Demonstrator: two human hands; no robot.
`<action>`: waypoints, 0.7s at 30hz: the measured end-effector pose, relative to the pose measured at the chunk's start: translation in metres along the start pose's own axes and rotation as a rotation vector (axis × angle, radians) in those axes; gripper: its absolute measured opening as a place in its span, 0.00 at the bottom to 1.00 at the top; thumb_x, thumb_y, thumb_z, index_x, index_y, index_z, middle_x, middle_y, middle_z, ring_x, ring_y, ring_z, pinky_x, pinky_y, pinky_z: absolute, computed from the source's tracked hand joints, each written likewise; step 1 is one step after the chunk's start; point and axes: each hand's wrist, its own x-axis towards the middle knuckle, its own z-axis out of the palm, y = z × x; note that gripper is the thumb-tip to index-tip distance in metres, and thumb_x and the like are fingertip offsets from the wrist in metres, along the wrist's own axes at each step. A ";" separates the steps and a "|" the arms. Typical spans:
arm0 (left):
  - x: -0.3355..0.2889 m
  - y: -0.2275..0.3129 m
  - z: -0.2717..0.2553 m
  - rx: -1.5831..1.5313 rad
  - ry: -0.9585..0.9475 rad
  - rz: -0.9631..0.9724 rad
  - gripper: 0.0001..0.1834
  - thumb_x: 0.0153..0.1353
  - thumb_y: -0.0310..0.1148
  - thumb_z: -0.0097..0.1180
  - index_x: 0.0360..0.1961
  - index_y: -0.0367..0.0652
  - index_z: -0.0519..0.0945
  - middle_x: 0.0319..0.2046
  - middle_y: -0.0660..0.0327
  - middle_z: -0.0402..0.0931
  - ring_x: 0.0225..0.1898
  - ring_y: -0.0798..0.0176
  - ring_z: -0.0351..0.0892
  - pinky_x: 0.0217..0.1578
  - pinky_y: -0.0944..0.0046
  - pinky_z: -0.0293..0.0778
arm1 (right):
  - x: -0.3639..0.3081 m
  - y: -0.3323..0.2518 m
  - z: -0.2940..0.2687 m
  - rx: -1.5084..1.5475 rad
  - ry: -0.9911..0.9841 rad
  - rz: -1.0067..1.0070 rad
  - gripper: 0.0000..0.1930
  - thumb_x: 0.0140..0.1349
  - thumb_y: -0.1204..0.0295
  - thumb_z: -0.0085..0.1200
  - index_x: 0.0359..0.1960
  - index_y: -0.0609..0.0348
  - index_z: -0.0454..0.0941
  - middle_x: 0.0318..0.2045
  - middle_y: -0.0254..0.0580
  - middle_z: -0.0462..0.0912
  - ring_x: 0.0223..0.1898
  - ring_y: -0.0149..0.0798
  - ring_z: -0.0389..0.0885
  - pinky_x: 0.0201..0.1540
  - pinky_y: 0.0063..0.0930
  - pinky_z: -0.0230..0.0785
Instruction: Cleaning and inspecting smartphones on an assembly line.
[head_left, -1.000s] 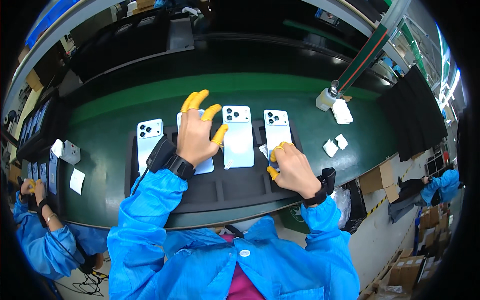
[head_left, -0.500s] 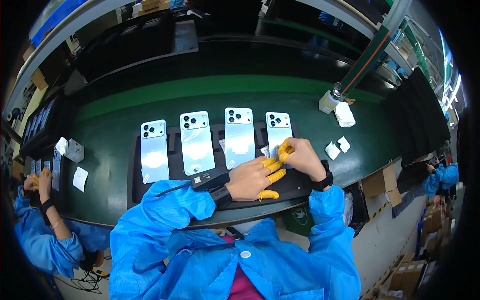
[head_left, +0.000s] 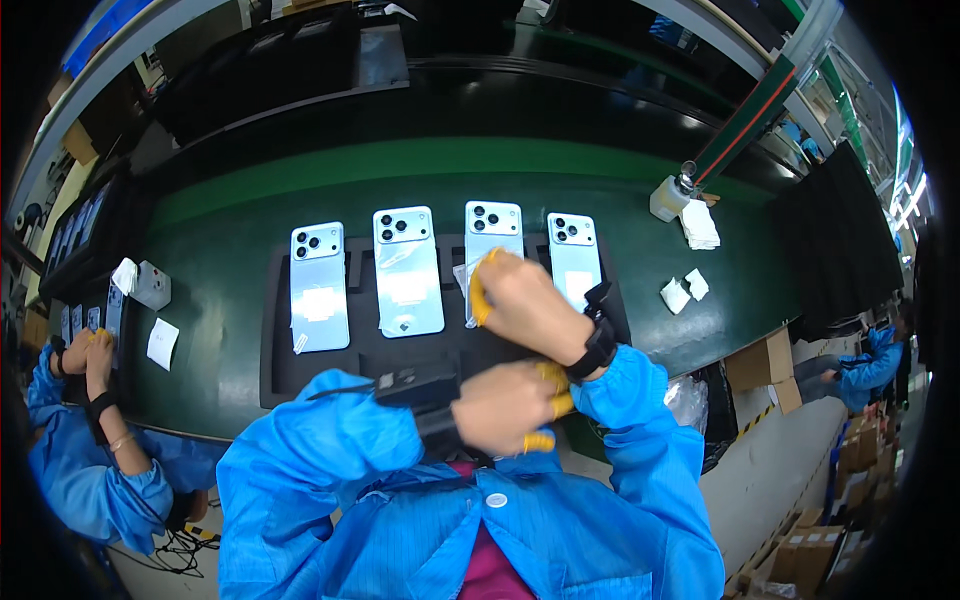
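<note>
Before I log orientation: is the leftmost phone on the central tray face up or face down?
Face down: the phone shows its rear camera lenses.

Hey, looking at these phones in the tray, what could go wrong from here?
The right hand covers the lower part of the third light-blue smartphone from the left, so a slip might nudge or smudge it.

The blurred left hand is close to the right sleeve near the table's front edge, so the arms could bump.

Free bench [head_left: 220, 290] just left of tray [head_left: 279, 365] (paper slip [head_left: 163, 344] beyond)
</note>
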 end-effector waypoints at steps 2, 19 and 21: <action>-0.026 0.018 -0.011 -0.055 -0.011 0.110 0.29 0.56 0.46 0.58 0.54 0.37 0.74 0.48 0.45 0.73 0.50 0.44 0.73 0.52 0.53 0.71 | -0.005 -0.010 0.009 0.047 -0.138 0.018 0.10 0.47 0.76 0.60 0.28 0.69 0.74 0.32 0.58 0.76 0.37 0.56 0.76 0.42 0.43 0.71; -0.065 -0.032 -0.012 0.186 0.310 -0.319 0.29 0.58 0.44 0.58 0.54 0.34 0.73 0.50 0.46 0.73 0.55 0.48 0.71 0.60 0.51 0.62 | 0.005 0.011 -0.008 0.305 -0.224 0.411 0.10 0.44 0.72 0.58 0.27 0.66 0.79 0.24 0.57 0.81 0.28 0.51 0.82 0.33 0.35 0.73; -0.063 -0.035 -0.005 0.186 0.247 -0.340 0.35 0.59 0.51 0.54 0.59 0.34 0.68 0.57 0.44 0.67 0.63 0.46 0.62 0.66 0.47 0.50 | 0.003 0.026 -0.010 0.196 -0.145 0.344 0.12 0.43 0.69 0.60 0.27 0.66 0.79 0.25 0.53 0.82 0.28 0.47 0.83 0.34 0.33 0.74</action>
